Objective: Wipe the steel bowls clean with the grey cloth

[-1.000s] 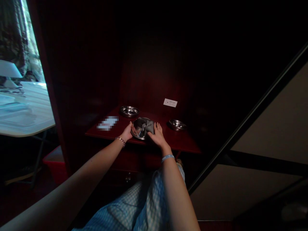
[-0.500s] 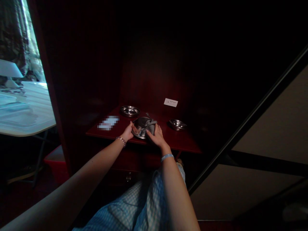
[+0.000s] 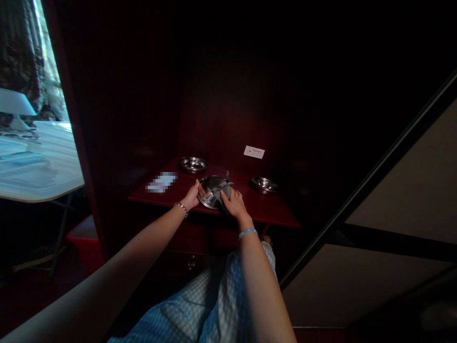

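My left hand [image 3: 193, 194] grips the left rim of a shiny steel bowl [image 3: 207, 194], which is tilted with its outer side facing me. Pressed to the bowl's right side is a grey cloth [image 3: 222, 190], held in the closed fingers of my right hand [image 3: 235, 204]. Part of the cloth sticks up above the bowl, and the fingers of my right hand partly cover the rest. Both hands are just over the front edge of a dark red desk top [image 3: 250, 212].
One steel bowl [image 3: 193, 165] stands at the back left of the desk, another steel bowl [image 3: 264, 185] at the right. A blurred-out pale item [image 3: 162, 182] lies at the left. A white socket [image 3: 254, 152] is on the back wall. A dark side panel [image 3: 85, 143] rises at the left.
The cloth and my right hand have shifted slightly over the bowl's right side, and the cloth's folds have changed. My left hand keeps its grip on the rim.
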The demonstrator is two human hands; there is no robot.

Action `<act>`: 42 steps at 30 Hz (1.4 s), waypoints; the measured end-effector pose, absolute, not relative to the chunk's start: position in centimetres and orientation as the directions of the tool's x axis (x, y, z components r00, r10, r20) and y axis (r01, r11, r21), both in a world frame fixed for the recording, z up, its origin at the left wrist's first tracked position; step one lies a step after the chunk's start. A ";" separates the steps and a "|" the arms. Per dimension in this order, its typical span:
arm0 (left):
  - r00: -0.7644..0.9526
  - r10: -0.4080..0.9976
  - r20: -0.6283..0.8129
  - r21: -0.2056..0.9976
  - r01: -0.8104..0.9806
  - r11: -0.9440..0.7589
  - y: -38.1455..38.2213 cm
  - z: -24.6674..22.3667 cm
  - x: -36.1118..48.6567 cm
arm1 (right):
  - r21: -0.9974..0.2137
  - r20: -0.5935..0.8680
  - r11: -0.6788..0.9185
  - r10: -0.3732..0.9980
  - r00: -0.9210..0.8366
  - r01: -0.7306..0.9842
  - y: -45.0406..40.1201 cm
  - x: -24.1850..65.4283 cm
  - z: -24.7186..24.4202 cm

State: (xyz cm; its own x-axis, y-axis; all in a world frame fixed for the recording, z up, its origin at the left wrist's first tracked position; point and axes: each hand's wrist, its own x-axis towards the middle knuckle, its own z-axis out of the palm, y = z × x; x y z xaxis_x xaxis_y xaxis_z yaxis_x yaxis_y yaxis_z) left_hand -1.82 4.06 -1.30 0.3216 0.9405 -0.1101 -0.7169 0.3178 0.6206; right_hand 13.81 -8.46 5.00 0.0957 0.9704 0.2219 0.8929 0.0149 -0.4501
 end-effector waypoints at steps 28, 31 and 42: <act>0.059 0.982 0.181 0.912 -0.384 -0.145 2.8 -1.7 -0.1 | -0.490 0.287 -0.161 0.898 0.333 0.857 -8.4 13.5 5.0; 0.051 0.984 0.169 0.927 -0.348 -0.142 3.1 -1.9 -0.2 | -0.490 0.233 -0.115 0.938 0.257 0.864 -8.0 13.9 4.5; 0.150 0.979 0.139 0.932 -0.355 -0.078 2.7 -1.7 -0.2 | -0.634 0.167 -0.111 0.947 0.275 0.765 -6.7 13.9 3.7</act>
